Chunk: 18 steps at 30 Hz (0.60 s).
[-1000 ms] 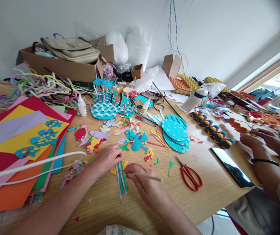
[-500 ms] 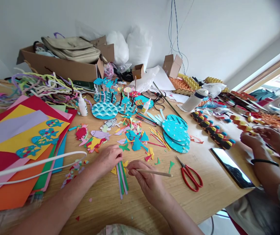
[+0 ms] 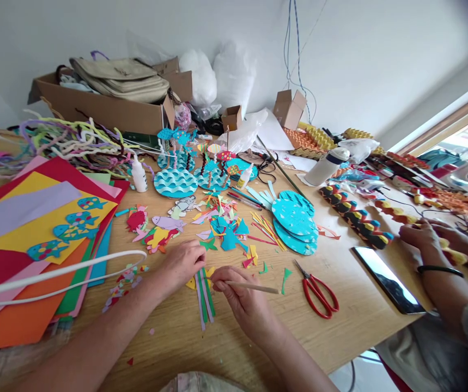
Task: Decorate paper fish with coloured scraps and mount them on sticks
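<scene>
My left hand (image 3: 187, 258) is closed, its fingertips pressed down at the upper ends of several narrow purple and green paper strips (image 3: 205, 305). Parts of a yellow paper fish (image 3: 192, 283) show on both sides of these strips. Between the thumb and fingers of my right hand (image 3: 239, 291) is a thin wooden stick (image 3: 254, 287), its blunt end pointing right and its other end near the strips. Red-handled scissors (image 3: 319, 294) lie right of that hand. Paper scraps (image 3: 228, 231) and cut-out fish (image 3: 168, 224) lie just beyond both hands.
Coloured paper sheets (image 3: 25, 218) and a white cable loop (image 3: 95, 261) are at left. Glue bottles (image 3: 139, 175) and blue paper discs (image 3: 295, 220) stand or lie farther back. At right are a phone (image 3: 387, 280) and another person's hands (image 3: 421, 237) with folded yellow paper.
The wooden stick's free end has shifted slightly left with my right hand. My left hand stays in place. The other person's hands have moved a little along the folded yellow piece.
</scene>
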Motion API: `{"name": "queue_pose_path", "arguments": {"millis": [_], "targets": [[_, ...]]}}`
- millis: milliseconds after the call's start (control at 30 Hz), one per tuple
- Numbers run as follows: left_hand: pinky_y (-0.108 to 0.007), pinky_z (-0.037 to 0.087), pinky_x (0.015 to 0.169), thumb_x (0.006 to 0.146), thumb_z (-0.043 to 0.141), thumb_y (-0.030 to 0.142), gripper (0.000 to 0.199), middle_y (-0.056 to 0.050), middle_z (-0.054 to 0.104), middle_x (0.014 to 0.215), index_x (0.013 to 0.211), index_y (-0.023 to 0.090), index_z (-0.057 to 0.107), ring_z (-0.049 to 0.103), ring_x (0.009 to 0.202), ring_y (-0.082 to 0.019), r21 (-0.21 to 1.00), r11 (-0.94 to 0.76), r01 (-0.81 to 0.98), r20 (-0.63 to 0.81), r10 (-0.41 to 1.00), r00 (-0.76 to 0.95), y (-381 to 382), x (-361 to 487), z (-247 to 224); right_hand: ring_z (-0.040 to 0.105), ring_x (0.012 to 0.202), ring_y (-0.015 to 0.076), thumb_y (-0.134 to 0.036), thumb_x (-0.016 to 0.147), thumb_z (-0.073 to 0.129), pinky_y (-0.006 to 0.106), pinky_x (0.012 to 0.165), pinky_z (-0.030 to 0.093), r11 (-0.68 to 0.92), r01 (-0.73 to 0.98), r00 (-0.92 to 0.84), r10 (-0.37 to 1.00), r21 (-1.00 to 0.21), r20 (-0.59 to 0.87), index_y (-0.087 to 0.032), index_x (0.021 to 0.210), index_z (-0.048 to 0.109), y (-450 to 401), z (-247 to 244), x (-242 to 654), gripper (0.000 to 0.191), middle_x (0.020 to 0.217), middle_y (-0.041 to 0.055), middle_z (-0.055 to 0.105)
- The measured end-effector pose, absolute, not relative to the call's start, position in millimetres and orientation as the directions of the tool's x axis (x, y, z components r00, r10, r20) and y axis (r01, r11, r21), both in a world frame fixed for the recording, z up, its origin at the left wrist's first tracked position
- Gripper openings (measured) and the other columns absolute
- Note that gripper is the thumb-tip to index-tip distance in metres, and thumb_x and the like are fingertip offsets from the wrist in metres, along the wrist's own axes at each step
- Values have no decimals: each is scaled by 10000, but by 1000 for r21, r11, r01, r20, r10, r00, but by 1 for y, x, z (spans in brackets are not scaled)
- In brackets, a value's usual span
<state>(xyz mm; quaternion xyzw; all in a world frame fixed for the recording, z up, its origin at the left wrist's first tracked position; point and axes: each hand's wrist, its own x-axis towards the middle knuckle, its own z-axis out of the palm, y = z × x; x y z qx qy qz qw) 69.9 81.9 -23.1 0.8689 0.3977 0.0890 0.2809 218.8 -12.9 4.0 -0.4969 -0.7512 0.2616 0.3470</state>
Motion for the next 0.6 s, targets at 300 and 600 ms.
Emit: {"name": "queue_pose_path", "arguments": {"millis": [300,600], "targets": [[-237,309,567,726,470,92,150,18,489,676,614,181,515,475,643,-134,563,-521,642,-77,740,668,81,70,-21,551,720,124,-197,892,351,224,640,438,352,548,-255,934,-759,249,-179,854,534,-18,4,220,188,777,38,578],[-231,297,552,732,471,87,158,25,479,666,606,178,499,464,636,-126,565,-524,637,-64,742,667,81,70,-21,550,733,122,-179,888,364,217,646,432,354,527,-259,933,-773,251,-171,852,534,-26,4,221,175,796,44,584]]}}
